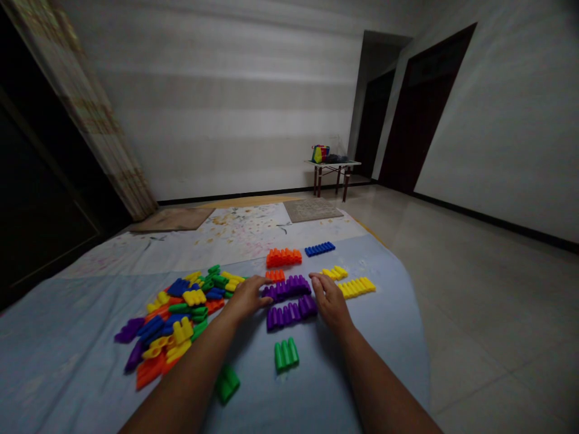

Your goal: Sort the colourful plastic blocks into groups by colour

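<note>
Two rows of purple tube-shaped plastic blocks lie between my hands: a back row (289, 288) and a front row (292, 313). My left hand (248, 296) is at the left end of the back row, its thumb and fingers apart. On the right, my right hand (330, 298) lies beside the right ends of both rows with its fingers stretched out. Whether the fingertips touch the blocks is hard to tell. Orange blocks (284, 258) stand in a group behind the purple ones. A green block (286, 354) lies in front, and another green block (227, 384) is near my left forearm.
A mixed heap of coloured blocks (181, 310) is spread to the left. Yellow blocks (357, 288) and a blue row (319, 248) sit to the right and behind. The cloth-covered table (384, 337) has a rounded right edge. A small table (332, 163) stands by the wall.
</note>
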`<state>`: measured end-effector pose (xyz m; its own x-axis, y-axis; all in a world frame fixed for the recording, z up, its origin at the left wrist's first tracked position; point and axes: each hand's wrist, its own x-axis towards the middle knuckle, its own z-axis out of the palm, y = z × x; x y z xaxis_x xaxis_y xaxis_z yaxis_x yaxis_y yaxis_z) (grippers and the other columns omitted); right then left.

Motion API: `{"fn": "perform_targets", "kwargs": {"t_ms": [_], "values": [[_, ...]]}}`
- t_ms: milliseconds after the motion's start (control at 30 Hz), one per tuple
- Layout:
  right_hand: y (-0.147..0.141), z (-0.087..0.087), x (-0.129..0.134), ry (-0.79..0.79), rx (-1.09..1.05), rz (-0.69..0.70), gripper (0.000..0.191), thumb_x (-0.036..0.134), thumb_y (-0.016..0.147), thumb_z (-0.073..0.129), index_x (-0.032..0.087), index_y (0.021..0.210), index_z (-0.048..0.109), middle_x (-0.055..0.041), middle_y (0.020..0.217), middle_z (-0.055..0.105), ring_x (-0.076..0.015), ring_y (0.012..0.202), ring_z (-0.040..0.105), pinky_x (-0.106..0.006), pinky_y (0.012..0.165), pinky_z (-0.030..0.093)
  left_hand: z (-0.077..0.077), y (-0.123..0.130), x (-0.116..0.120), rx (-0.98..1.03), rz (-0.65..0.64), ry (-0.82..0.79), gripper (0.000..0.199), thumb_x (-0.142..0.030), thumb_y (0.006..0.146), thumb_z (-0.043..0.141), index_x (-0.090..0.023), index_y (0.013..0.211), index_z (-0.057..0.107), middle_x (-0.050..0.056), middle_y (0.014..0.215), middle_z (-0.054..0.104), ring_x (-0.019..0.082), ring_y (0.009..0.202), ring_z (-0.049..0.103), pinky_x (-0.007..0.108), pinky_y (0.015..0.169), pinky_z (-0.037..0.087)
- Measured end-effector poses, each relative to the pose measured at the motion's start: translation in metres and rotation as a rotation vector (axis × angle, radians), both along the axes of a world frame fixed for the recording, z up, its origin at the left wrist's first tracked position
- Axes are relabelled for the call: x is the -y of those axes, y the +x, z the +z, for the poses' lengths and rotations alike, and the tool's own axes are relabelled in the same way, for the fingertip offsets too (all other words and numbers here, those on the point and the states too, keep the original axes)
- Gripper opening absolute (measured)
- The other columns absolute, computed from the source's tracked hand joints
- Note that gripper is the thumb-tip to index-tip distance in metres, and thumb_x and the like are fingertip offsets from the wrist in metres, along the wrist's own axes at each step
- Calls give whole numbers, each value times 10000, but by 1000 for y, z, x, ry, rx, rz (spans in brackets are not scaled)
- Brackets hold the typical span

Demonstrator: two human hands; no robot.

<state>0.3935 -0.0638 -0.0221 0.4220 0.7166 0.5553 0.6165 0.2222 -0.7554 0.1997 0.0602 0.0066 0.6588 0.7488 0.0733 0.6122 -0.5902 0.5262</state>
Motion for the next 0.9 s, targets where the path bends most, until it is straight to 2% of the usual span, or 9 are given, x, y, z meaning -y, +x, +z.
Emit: {"fn": "perform_targets", "kwargs": {"t_ms": [333,567,900], "values": [[1,0,0,-26,12,18,346,370,911,371,166,1003,635,-99,992,656,-199,956,586,-346,873,455,0,5,2,5,14,27,448,-327,673,644,-218,1107,623,114,1160,620,283,1099,543,433,963,383],[0,0,1,-42,5,24,359,384,913,363,166,999,634,-101,999,654,-200,965,583,-340,873,452,2,14,9,-4,-19,39,465,-252,654,652,-274,1118,631,83,1097,661,285,1042,577,436,927,403],[0,-1,0,-66,14,69,342,373,910,370,173,989,635,-89,981,660,-197,948,588,-337,863,459,-3,17,11,18,-48,48,425,-242,685,626,-247,1110,632,77,1105,661,259,1049,573,419,939,397]]}}
